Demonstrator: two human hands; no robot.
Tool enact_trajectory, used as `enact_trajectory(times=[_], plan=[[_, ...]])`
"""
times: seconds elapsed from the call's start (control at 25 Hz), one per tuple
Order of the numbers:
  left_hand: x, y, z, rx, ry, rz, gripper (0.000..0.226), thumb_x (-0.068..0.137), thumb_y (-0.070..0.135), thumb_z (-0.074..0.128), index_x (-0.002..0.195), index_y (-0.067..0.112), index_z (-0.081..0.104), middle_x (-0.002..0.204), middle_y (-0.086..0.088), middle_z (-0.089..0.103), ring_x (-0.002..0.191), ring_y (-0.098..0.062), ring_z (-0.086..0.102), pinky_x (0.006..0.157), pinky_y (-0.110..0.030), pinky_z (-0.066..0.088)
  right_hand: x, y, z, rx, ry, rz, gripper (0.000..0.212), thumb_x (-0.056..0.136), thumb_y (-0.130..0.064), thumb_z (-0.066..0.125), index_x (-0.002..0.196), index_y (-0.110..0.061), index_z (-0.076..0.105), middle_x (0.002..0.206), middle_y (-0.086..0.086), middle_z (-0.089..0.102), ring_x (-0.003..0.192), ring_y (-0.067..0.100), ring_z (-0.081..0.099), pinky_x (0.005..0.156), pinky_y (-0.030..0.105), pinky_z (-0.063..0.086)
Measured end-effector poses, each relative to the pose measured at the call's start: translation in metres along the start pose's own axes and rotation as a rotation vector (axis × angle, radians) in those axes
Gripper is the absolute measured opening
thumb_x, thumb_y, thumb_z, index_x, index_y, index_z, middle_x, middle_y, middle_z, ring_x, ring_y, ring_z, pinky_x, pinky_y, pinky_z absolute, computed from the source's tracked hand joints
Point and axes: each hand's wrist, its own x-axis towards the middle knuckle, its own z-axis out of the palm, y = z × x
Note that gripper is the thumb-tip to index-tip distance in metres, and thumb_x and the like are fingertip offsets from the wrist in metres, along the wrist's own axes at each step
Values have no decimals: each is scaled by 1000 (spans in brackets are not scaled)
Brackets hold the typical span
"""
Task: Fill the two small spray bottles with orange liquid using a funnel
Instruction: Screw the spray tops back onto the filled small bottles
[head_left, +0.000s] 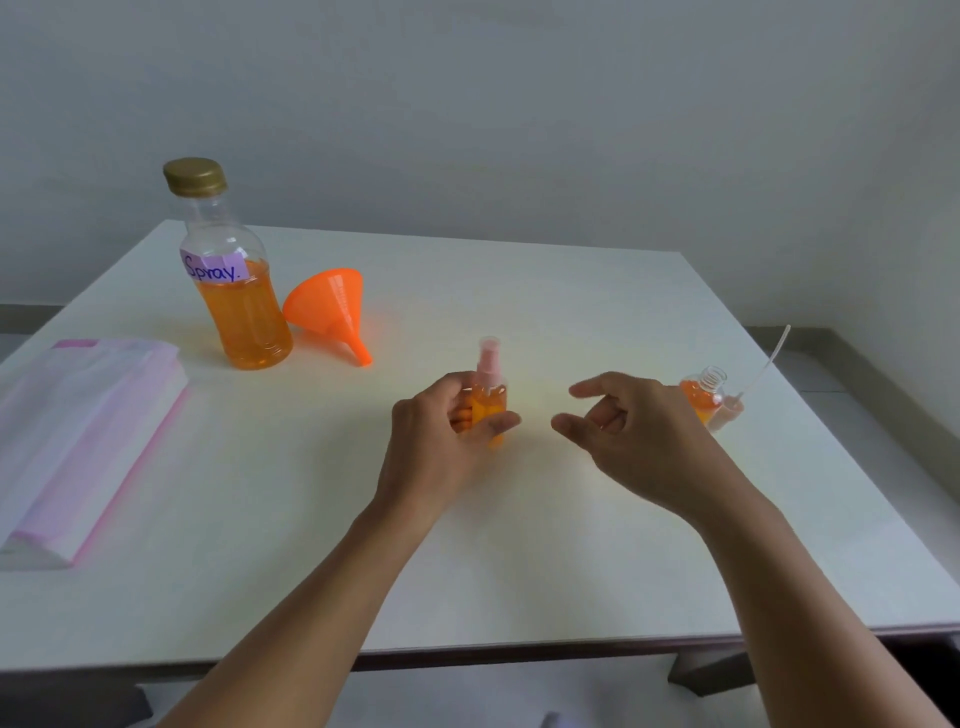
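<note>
My left hand (441, 441) grips a small spray bottle (490, 397) at the table's middle; the bottle holds orange liquid and carries a pink spray top. My right hand (628, 426) hovers just right of it with fingers loosely spread, holding nothing. Behind the right hand stands a second small bottle (704, 396) with orange liquid and an uncapped threaded neck. Its spray top with a long thin tube (763, 364) lies beside it. A large capped bottle (234, 275) labelled "Spray", half full of orange liquid, stands at the back left. An orange funnel (332, 309) lies on its side next to it.
A folded pink and white cloth or plastic pack (83, 431) lies at the left on the white table (519, 545). The table's right edge runs close to the uncapped bottle. A grey wall stands behind.
</note>
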Motion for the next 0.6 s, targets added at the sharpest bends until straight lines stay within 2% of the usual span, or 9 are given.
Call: enact_trajectory(times=[0.08, 0.2, 0.28, 0.36, 0.52, 0.6], plan=[[1, -2, 1, -7, -9, -13, 50, 66, 50, 85, 107, 28, 67, 97, 12, 75, 88, -5, 71, 84, -32, 59, -9, 8, 0, -32, -16, 9, 31, 88, -38, 77, 114, -23, 72, 70, -10, 72, 69, 2, 68, 73, 31, 60], [-4, 1, 2, 13, -37, -30, 59, 60, 51, 88, 109, 27, 65, 100, 13, 73, 91, -6, 69, 84, -29, 57, -22, 16, -6, -78, -101, 29, 25, 88, -39, 76, 109, -26, 71, 70, -8, 71, 69, 5, 68, 74, 32, 60], [-12, 3, -2, 56, -55, -57, 71, 55, 50, 91, 113, 25, 59, 108, 13, 65, 99, -7, 63, 83, -22, 50, -31, 22, -13, -91, -135, 44, 24, 88, -41, 76, 109, -29, 71, 73, -8, 72, 71, 4, 68, 76, 30, 60], [-25, 2, -8, 119, -55, -94, 77, 53, 46, 93, 114, 24, 52, 114, 9, 56, 105, -10, 54, 83, -23, 44, -38, 29, -19, -100, -140, 58, 23, 89, -39, 75, 109, -29, 71, 77, -9, 72, 73, 4, 69, 77, 27, 58], [-64, 6, -6, 168, -91, -27, 48, 67, 35, 89, 99, 25, 55, 104, 6, 55, 99, -11, 53, 83, -24, 47, -53, 51, -37, -126, -196, 112, 20, 90, -29, 73, 110, -29, 72, 81, -8, 73, 79, 7, 69, 79, 29, 58], [-77, 13, 4, 135, -140, 22, 31, 76, 30, 83, 97, 27, 60, 100, 8, 59, 94, -5, 55, 81, -18, 48, -56, 65, -49, -137, -190, 151, 19, 90, -23, 72, 108, -28, 73, 83, -7, 74, 81, 10, 70, 79, 29, 58]])
